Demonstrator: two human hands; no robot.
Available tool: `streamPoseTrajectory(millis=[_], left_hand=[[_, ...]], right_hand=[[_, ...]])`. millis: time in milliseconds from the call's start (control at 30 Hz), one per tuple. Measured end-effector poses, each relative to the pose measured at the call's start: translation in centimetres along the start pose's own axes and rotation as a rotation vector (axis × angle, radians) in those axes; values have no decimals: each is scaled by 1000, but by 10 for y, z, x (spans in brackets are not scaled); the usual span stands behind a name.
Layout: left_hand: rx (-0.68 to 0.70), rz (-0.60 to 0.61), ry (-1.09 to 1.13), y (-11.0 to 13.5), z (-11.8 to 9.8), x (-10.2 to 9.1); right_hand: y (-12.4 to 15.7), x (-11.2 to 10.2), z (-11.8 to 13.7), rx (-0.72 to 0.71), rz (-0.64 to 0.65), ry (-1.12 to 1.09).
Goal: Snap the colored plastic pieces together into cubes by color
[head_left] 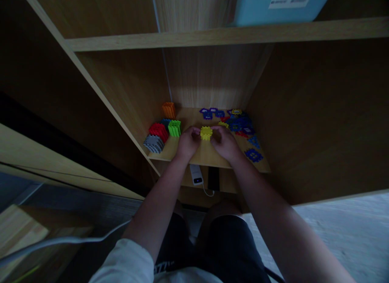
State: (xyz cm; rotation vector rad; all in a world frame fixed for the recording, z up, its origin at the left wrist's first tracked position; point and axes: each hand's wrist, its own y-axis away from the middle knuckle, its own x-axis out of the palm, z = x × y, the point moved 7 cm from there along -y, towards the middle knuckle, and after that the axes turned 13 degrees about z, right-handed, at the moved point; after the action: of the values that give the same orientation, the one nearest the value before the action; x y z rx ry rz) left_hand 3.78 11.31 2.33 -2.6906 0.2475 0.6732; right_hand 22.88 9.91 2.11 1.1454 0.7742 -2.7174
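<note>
Between my two hands is a small stack of yellow notched plastic building tiles (206, 133), over the middle of a wooden shelf. My left hand (189, 142) closes on its left side with the fingertips, and my right hand (224, 141) grips the right side. Left of my hands stand sorted stacks: green tiles (174, 129), red tiles (158, 131), grey tiles (153, 143) and orange tiles (169, 110). To the right lies a loose pile of mostly blue tiles (240, 124), with some red and yellow ones. A yellow tile (223, 124) lies just behind my right hand.
Several purple-blue tiles (208, 114) lie at the back of the shelf, and another blue tile (253, 155) near its right front. Below sit a white power bank (196, 174) with a cable and a dark object (213, 178). Overhead, a shelf board (212, 36) holds a light-blue box (273, 11).
</note>
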Motion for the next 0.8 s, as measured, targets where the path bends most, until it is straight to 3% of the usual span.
streamPoseTrajectory(millis=[300, 800], left_hand=[[-10, -7, -32, -1, 4, 0], [-14, 1, -12, 0, 3, 2]], right_hand=[[2, -4, -9, 60, -92, 8], [2, -1, -8, 94, -44, -93]])
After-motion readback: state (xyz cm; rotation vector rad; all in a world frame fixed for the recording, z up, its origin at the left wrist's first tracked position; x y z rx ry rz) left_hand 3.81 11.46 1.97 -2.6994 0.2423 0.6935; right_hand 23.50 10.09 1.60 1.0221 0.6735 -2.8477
